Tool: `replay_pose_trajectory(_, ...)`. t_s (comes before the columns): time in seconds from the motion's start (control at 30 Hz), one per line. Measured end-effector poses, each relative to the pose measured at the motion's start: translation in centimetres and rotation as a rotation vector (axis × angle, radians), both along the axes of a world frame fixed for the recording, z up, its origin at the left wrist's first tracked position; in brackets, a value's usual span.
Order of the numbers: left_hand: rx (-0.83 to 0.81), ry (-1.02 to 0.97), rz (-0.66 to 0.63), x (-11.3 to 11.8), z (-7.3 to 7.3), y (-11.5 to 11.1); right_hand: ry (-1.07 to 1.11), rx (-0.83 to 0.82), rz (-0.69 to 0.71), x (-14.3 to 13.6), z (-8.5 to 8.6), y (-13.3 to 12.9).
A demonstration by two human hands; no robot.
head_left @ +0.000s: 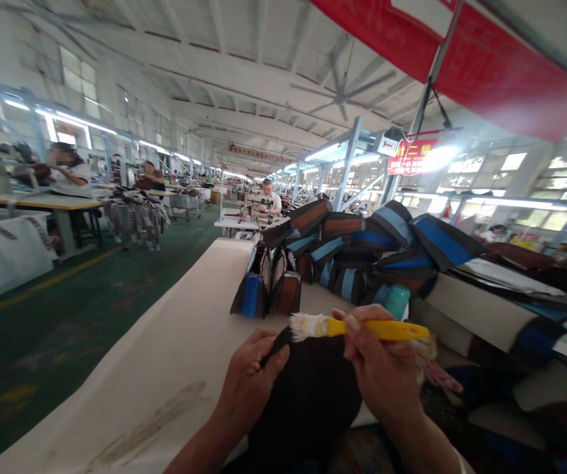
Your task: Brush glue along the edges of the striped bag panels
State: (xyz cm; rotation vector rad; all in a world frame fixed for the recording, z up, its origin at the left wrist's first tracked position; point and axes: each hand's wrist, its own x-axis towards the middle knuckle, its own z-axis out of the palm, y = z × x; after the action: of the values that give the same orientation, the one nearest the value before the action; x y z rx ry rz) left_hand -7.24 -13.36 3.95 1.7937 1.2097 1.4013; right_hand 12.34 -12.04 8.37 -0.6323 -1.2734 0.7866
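Note:
My right hand (387, 368) grips a brush (377, 329) with a yellow handle. Its pale, whitish bristles point left and lie over the upper edge of a black fabric piece (313, 388). Whether the bristles press on the fabric or hover just above it, I cannot tell. With thumb and fingers, my left hand (251, 372) pinches the fabric's upper left edge. The lower part of the black piece runs down toward the bottom of the view, where it is dark and blurred.
Sewn pieces in black, blue and brown (343, 243) are heaped at the table's far end. A teal cylindrical container (398, 301) stands behind my right hand. More panels (481, 309) lie at right. The pale tabletop (175, 336) bears a grey smear. Co-workers (268, 197) sit farther off.

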Motion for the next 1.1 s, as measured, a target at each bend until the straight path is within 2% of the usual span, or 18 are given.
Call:
replay_pose_trajectory(0.13, -0.020, -0.049, -0.044, 0.4, -0.1, -0.2, -0.488, 0.314, -0.091, -1.0, -0.5, 1.6)
replay_pose_trajectory(0.23, -0.059, -0.046, -0.024, 0.3, 0.1, -0.4, -0.499, 0.394, -0.166, -0.5, -0.1, 1.8)
replay_pose_trajectory(0.3, -0.068, -0.041, -0.009, 0.2, 0.3, -0.4, -0.464, 0.420, -0.146, -0.2, 0.2, 1.4)
replay_pose_trajectory(0.4, -0.063, -0.049, -0.003, 0.1, 0.4, -0.4, -0.671, 0.550, -0.022, -0.1, 0.7, 0.9)
replay_pose_trajectory(0.47, -0.064, -0.046, 0.009, 0.1, 0.3, -0.4, -0.794, 0.614, -0.039, -0.1, 0.9, 0.9)
replay_pose_trajectory(0.57, -0.057, -0.036, 0.031, 0.2, 0.1, -0.5, -0.711, 0.607, -0.130, -0.2, 1.2, 0.8)
replay_pose_trajectory(0.7, -0.024, -0.047, 0.050, 0.2, -0.2, -0.5, -0.763, 0.597, -0.008, -0.8, 1.2, 0.4)
replay_pose_trajectory(0.87, -0.040, -0.005, 0.093, -0.4, -0.9, -0.5, -0.734, 0.708, -0.154, -1.8, 0.6, -0.1)
replay_pose_trajectory(0.93, -0.045, 0.000, 0.133, -0.9, -1.4, -0.3, -0.814, 0.745, -0.140, -2.1, 0.1, 0.0)
replay_pose_trajectory(1.0, -0.060, -0.002, 0.189, -1.5, -1.9, 0.1, -0.897, 0.749, -0.191, -2.5, -0.3, 0.3)
replay_pose_trajectory(1.1, -0.103, 0.022, 0.300, -2.4, -2.7, 0.7, -0.796, 0.732, -0.304, -3.2, -1.0, 0.0)
